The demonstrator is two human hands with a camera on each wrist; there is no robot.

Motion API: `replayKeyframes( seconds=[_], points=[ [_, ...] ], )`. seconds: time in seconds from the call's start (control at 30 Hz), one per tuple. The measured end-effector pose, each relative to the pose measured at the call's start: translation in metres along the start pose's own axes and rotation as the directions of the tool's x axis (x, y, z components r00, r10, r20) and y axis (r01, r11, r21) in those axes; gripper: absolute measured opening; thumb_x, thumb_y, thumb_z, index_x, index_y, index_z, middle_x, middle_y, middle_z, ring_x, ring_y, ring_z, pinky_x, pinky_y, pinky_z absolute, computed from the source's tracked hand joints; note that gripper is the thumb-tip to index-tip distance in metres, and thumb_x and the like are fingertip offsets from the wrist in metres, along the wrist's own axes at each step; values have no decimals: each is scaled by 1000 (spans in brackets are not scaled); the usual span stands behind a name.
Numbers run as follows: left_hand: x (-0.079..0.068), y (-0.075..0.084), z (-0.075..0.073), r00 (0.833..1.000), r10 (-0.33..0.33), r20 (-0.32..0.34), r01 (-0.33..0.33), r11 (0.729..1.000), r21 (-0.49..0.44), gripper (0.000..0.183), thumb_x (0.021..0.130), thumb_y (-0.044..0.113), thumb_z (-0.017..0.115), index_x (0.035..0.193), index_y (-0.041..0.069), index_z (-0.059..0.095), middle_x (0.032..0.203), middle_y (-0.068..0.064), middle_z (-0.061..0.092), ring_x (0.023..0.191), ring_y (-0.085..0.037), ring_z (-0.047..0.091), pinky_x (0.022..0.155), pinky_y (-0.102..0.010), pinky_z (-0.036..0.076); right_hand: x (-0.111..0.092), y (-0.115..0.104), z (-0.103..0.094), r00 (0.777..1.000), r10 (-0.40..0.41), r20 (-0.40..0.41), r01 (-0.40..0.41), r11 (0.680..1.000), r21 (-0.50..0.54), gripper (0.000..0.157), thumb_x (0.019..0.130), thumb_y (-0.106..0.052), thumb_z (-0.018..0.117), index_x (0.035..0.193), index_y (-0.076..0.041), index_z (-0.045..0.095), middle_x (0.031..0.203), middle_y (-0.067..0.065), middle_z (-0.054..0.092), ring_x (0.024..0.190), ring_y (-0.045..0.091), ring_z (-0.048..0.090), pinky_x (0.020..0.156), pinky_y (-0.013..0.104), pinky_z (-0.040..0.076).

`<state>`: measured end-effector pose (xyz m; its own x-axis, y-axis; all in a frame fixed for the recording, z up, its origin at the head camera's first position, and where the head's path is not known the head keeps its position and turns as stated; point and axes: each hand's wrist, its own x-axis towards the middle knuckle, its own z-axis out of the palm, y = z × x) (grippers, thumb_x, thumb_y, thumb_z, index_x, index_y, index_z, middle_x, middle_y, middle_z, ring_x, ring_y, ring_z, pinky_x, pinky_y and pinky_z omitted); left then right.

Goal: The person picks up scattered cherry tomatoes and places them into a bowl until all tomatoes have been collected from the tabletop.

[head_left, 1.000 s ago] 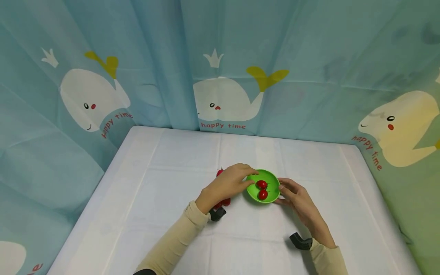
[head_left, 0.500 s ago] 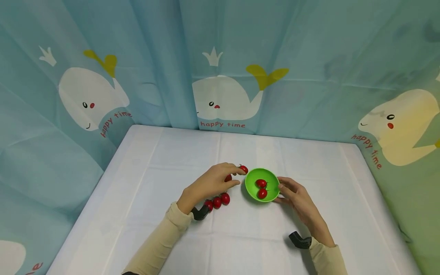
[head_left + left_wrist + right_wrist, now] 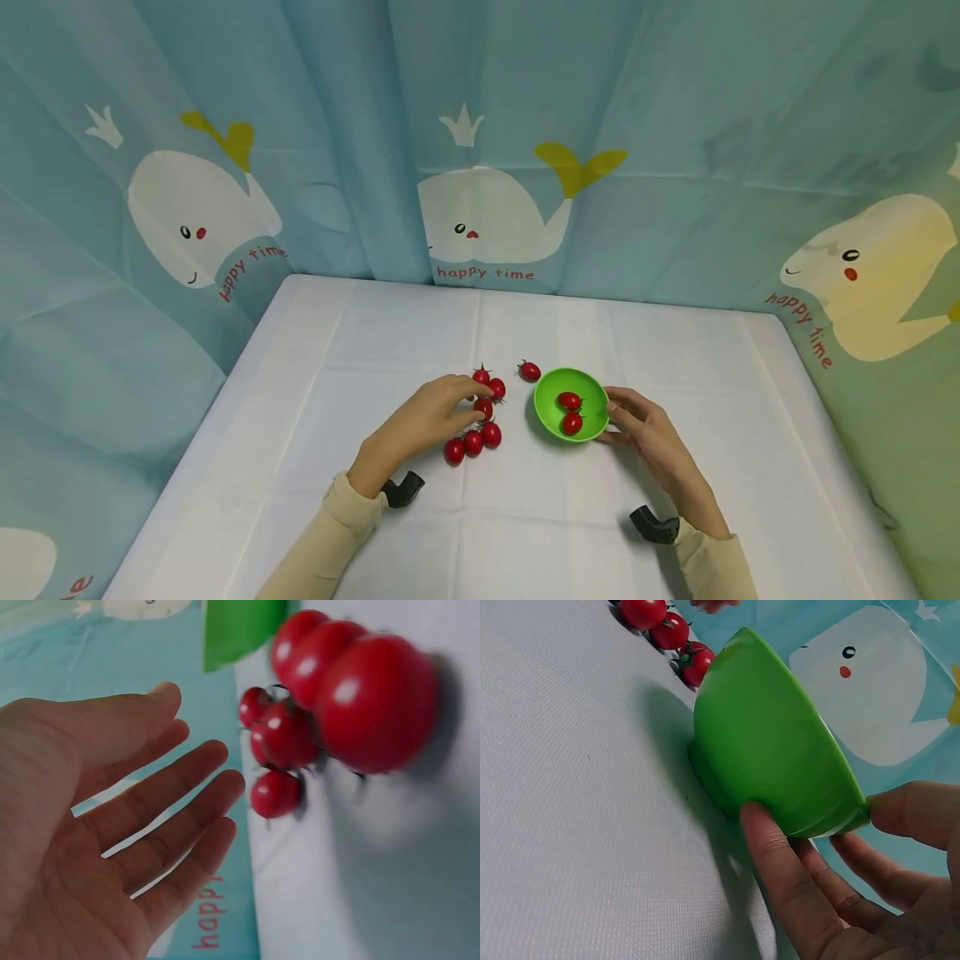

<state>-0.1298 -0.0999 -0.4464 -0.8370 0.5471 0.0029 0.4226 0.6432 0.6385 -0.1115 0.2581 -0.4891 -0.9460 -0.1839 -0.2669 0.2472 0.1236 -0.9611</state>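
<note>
My left hand [image 3: 423, 417] hovers over the white table with thumb and fingers spread. Its fingertips are right by a red cherry tomato [image 3: 483, 408]; in the left wrist view nothing lies between the fingers. Several other cherry tomatoes [image 3: 379, 701] cluster around it on the cloth. A green bowl [image 3: 761, 735] stands to the right, slightly tilted toward me in the head view. My right hand [image 3: 660, 446] holds the bowl, thumb at its rim and fingers against its outer side. Inside the bowl lie two cherry tomatoes [image 3: 571, 402].
A single cherry tomato [image 3: 529, 371] lies apart, just left of the bowl's far side. Behind the white-covered table [image 3: 375, 333] hangs a blue curtain [image 3: 337, 167] with whale prints. Black camera mounts [image 3: 654, 525] stick out at both wrists.
My left hand has moved from the bowl leftward to the cherry tomatoes, uncovering the loose one beside the bowl. My right hand stays on the bowl, which has hardly moved.
</note>
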Motion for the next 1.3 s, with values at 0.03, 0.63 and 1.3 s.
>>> replayKeyframes(
  seconds=[0.03,0.63,1.3],
  points=[
    [-3,-1,1,1000,-20,-3,20,1000,3,34,98,17,73,132,12,70,127,-5,72,117,-25,67,106,-46,55,0,0,0,1000,0,-1,0,1000,-1,54,109,-24,56,151,7,42,152,27,44,111,4,67,92,32,63],
    [-43,-15,20,989,-142,-37,143,989,38,36,95,22,77,127,8,72,127,-5,74,121,-27,67,107,-47,54,1,3,0,1000,5,-4,-5,1000,6,54,109,-23,56,151,8,41,150,26,46,108,5,68,91,33,63],
    [-54,-19,29,997,-32,-66,40,992,123,17,94,24,79,106,14,78,114,2,75,109,-18,65,100,-39,56,1,4,0,1000,-3,-7,3,1000,4,54,109,-24,56,151,8,41,145,21,51,108,6,69,91,32,63]
  ],
)
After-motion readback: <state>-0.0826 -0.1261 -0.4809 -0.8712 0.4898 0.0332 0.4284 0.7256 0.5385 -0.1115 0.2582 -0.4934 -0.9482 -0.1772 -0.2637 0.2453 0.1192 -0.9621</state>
